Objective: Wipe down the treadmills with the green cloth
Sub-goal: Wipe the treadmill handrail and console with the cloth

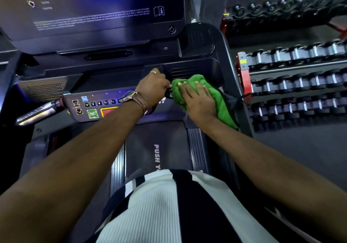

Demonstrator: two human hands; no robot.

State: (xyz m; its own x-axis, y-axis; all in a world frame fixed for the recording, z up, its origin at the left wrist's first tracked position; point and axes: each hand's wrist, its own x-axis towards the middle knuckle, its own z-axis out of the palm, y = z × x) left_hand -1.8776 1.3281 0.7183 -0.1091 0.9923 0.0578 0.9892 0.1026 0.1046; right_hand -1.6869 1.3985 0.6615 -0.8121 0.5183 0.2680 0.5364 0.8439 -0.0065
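On the treadmill (pixel 221 42), the right hand (pixel 199 100) lies flat with straight fingers on the green cloth (pixel 219 98), pressing it at the console's right edge. Just beside it, the left hand (pixel 155 89) curls round a dark object, too hidden to identify. Dumbbell racks (pixel 293 85) stand to the right.

The treadmill console (pixel 195 68) carries the green cloth (pixel 199 85), apparently draped over its right-hand ledge.
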